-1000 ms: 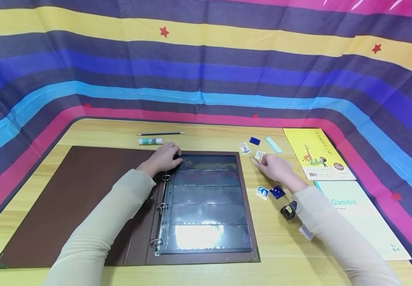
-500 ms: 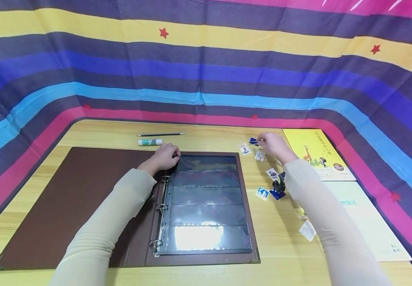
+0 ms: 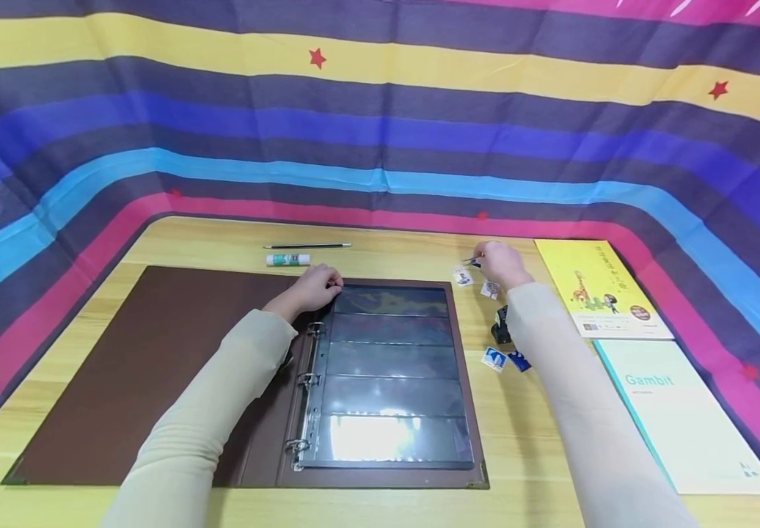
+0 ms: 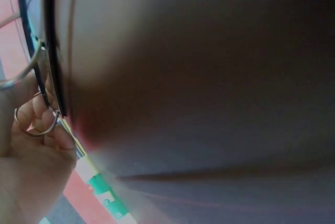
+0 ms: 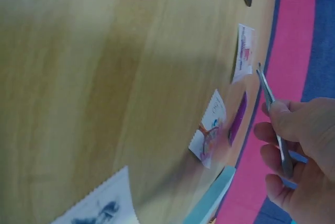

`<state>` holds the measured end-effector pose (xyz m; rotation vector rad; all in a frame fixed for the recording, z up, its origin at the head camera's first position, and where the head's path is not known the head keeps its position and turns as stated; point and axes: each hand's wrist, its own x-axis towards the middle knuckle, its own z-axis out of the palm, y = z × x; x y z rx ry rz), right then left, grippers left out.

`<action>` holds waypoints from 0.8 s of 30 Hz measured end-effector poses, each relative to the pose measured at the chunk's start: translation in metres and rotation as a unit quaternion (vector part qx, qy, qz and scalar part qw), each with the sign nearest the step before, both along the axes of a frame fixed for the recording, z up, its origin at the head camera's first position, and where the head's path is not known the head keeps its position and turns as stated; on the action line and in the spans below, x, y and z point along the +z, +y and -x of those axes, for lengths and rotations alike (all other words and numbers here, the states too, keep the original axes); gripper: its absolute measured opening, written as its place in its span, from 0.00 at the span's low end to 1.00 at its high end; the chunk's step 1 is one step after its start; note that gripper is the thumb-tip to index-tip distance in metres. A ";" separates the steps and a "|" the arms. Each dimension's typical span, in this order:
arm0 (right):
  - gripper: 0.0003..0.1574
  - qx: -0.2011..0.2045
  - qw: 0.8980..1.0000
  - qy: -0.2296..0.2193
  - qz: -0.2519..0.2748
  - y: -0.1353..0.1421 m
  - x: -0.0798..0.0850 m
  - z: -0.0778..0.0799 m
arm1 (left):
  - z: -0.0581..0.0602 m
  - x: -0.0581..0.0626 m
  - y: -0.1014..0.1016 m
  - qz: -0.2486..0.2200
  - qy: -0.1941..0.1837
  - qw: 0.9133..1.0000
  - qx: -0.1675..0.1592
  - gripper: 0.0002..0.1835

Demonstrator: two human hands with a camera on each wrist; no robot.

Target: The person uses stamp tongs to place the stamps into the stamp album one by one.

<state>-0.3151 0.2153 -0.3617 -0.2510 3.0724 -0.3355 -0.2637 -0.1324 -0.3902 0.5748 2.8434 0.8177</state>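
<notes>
A brown ring binder (image 3: 122,367) lies spread open, with dark pocketed stamp pages (image 3: 389,359) on its rings. My left hand (image 3: 314,288) pinches the top left corner of the pages; in the left wrist view its fingers (image 4: 39,114) curl behind a metal ring (image 4: 23,130). My right hand (image 3: 502,264) grips metal tweezers (image 5: 275,119) beyond the binder's top right. The tweezer tips are beside a white stamp (image 5: 243,54); contact cannot be told. A purple-looking stamp (image 5: 238,118) and a stamp with an orange-and-pink picture (image 5: 209,130) lie close by.
A glue stick (image 3: 289,259) and a pencil (image 3: 307,246) lie behind the binder. At right are a yellow booklet (image 3: 591,286) and a pale Gambit notebook (image 3: 684,418). A blue-and-white stamp (image 3: 494,358) and a dark blue stamp (image 3: 519,360) sit right of the binder.
My right hand with the tweezers has moved away from the body to the farther stamps, then slightly left. The left hand stays at the page corner. The head view has shifted slightly.
</notes>
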 end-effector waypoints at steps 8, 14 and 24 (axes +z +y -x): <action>0.09 -0.003 0.999 -0.007 -0.039 0.000 0.000 -0.001 | 0.001 -0.001 0.001 -0.006 0.001 1.000 0.003 0.06; 0.06 0.012 0.997 -0.002 -0.077 0.005 0.001 0.000 | 0.001 -0.002 0.002 -0.007 -0.001 1.000 0.002 0.06; 0.13 0.040 0.997 0.054 -0.048 0.002 0.040 -0.010 | 0.000 0.001 0.000 -0.032 -0.028 0.999 0.009 0.06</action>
